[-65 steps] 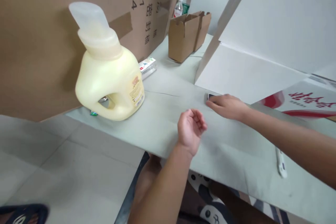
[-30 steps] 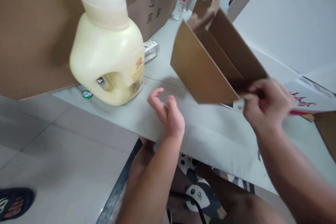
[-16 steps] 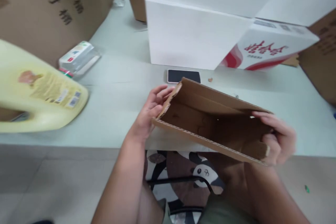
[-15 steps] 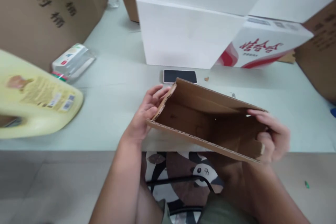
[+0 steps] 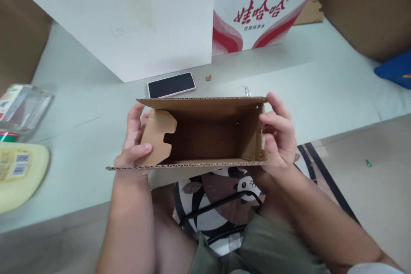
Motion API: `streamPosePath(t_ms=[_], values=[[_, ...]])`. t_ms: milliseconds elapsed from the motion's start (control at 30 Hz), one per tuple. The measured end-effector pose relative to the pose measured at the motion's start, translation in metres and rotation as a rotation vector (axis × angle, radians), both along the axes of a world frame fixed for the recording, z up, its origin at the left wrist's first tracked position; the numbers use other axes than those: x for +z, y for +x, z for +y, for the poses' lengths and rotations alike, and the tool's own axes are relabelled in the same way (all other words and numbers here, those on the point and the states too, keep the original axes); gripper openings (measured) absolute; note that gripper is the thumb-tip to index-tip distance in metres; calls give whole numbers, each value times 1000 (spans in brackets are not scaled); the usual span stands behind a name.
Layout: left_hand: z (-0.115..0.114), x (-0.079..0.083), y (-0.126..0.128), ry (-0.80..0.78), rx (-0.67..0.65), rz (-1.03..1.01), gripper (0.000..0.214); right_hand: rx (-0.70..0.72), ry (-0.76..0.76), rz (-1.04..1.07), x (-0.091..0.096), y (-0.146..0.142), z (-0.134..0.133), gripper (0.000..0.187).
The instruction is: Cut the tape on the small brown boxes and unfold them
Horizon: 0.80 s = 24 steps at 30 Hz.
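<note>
A brown cardboard box (image 5: 212,137) is held at the table's near edge, its open mouth facing me and its inside bare. My left hand (image 5: 133,141) grips the left end, thumb on a notched end flap (image 5: 157,137) that angles inward and fingers behind it. At the right end my right hand (image 5: 281,132) has its fingers and thumb bent around the upright edge. The long top and bottom walls stick out past the left flap. Beyond the box lies a phone (image 5: 171,85) with a dark screen.
White cartons (image 5: 128,25) and a red-printed white carton (image 5: 257,13) stand at the back of the table (image 5: 330,81). A clear bottle (image 5: 25,107) and a yellow jug (image 5: 22,180) lie at the left. A blue object (image 5: 396,70) is at the right. Panda-patterned fabric (image 5: 205,205) shows below.
The box has turned to lie nearly level and shifted left. Its left flap now leans inward under my left thumb, while the right end has straightened up. The view has swung right.
</note>
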<state>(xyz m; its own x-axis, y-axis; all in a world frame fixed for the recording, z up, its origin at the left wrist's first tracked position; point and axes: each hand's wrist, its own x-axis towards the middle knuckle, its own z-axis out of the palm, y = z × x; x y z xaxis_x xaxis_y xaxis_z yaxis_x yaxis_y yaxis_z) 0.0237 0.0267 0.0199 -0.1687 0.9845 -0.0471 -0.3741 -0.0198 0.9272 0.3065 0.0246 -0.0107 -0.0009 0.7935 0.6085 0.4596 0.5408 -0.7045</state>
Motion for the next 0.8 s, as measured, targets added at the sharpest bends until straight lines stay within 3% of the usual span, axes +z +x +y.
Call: streamPosePath(t_ms=[133,300,467,667,800], values=[[0,-3,5,96,19,-26,68,62,-40,-15,3,0,-1,46],[-1,-8,8,196,118,17,38,154,-61,-8,0,-5,3,51],[-3,-15,-3,243,229,137,40,324,30,0,-6,-10,12,68],[-12,-18,-3,175,254,177,33,250,12,94,-12,-26,12,47],[-13,-33,-10,205,218,192,31,198,-56,227,-17,-35,10,43]])
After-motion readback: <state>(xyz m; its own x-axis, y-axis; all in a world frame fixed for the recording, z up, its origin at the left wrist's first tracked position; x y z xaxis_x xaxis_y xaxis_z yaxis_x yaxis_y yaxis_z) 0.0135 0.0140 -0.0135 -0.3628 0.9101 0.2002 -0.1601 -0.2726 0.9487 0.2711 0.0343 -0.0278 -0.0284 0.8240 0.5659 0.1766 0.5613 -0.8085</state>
